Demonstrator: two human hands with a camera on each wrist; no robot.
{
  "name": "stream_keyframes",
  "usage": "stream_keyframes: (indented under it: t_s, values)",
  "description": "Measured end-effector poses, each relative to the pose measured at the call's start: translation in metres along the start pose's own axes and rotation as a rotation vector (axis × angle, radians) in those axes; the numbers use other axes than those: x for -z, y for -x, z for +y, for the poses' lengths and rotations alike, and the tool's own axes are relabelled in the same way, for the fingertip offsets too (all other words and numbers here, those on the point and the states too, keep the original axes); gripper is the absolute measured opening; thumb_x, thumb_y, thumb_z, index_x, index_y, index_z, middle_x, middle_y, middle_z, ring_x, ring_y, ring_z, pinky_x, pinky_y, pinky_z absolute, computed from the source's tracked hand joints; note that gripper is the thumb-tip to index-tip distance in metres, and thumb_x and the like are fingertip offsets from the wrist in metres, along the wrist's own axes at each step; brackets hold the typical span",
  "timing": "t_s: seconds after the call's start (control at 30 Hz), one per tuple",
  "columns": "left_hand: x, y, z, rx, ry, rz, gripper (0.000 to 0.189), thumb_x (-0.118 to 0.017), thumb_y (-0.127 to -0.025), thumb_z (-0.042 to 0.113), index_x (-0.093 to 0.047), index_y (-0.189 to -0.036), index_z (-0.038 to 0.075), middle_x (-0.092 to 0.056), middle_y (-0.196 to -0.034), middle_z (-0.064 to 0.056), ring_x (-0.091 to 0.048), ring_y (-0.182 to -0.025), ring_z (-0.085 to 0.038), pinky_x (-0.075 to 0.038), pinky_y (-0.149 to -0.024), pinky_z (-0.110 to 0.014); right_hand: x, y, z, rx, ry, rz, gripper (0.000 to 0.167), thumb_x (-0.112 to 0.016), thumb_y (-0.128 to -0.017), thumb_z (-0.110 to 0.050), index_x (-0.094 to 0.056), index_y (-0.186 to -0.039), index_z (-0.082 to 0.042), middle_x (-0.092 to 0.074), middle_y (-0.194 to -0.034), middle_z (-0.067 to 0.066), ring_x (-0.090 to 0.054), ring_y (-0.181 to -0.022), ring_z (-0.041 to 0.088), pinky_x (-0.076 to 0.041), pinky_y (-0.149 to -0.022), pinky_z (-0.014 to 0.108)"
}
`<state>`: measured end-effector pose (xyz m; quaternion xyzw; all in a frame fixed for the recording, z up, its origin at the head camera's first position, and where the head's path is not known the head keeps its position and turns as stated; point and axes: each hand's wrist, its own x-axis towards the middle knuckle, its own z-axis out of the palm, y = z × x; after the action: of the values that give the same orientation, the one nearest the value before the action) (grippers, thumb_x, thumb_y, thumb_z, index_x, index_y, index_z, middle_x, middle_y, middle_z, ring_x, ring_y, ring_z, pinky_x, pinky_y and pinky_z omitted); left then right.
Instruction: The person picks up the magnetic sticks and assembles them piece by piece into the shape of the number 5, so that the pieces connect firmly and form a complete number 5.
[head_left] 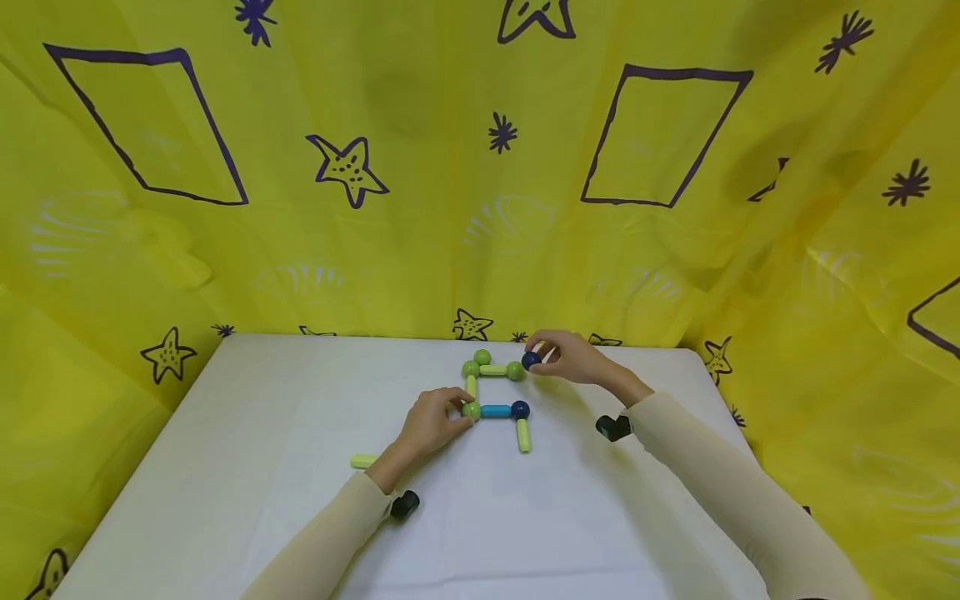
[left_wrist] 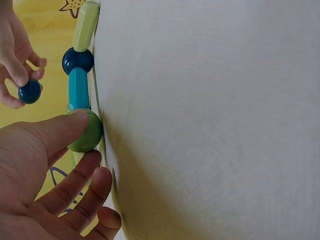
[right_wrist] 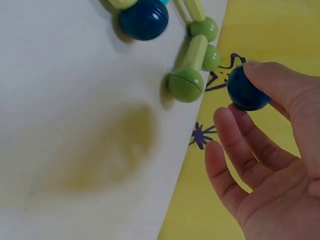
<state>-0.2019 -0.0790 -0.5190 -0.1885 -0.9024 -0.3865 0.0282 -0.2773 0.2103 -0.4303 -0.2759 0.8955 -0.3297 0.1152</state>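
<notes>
My right hand [head_left: 576, 358] pinches a dark blue ball [right_wrist: 247, 89] between thumb and fingertips, held up off the table. With its thumb and fingertips, my left hand [head_left: 433, 419] grips a green ball [left_wrist: 89, 134] at the near left corner of a chain of balls and rods. From that ball a blue rod [head_left: 496, 412] runs right to another dark blue ball [head_left: 520, 409], which bears a yellow-green rod [head_left: 523, 436] pointing toward me. A second yellow-green rod [head_left: 471, 386] leads back to a green ball [head_left: 470, 368], then a rod [head_left: 492, 370] reaches right to a green ball [head_left: 515, 371].
One more green ball [head_left: 482, 357] sits behind the chain's far left corner. A loose yellow-green rod [head_left: 363, 461] lies left of my left forearm, partly hidden by it. Behind the white table [head_left: 247, 433] hangs a yellow curtain [head_left: 420, 250] with drawn stars.
</notes>
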Motion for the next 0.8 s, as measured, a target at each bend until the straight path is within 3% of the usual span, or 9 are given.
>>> stream_keyframes:
  t_s: [0.3, 0.63, 0.8]
  values:
    - [0.0, 0.0, 0.001, 0.01, 0.012, -0.001, 0.026, -0.084, -0.086, 0.013, -0.076, -0.111, 0.01, -0.072, -0.091, 0.001, -0.048, -0.064, -0.009, -0.042, -0.06, -0.026, -0.015, 0.035, -0.004, 0.046, -0.033, 0.054, 0.031, -0.08, -0.091, -0.018, -0.068, -0.118, -0.012, -0.073, -0.104, 0.007, -0.066, -0.084, 0.018, -0.055, -0.076, 0.032]
    - [-0.001, 0.0, 0.001, 0.01, -0.001, 0.001, 0.026, -0.084, -0.085, 0.013, -0.076, -0.11, 0.01, -0.073, -0.09, 0.001, -0.048, -0.063, -0.008, -0.041, -0.059, -0.026, -0.036, 0.07, -0.008, 0.022, -0.095, 0.099, 0.029, -0.081, -0.091, -0.022, -0.069, -0.116, -0.015, -0.072, -0.101, 0.003, -0.064, -0.08, 0.015, -0.055, -0.072, 0.029]
    - [-0.001, 0.0, 0.002, 0.013, 0.008, 0.007, 0.026, -0.084, -0.085, 0.013, -0.076, -0.11, 0.01, -0.072, -0.09, 0.001, -0.048, -0.063, -0.009, -0.041, -0.059, -0.026, -0.056, 0.086, -0.009, -0.022, -0.111, 0.15, 0.029, -0.081, -0.09, -0.022, -0.069, -0.116, -0.016, -0.073, -0.1, 0.003, -0.064, -0.078, 0.014, -0.054, -0.068, 0.028]
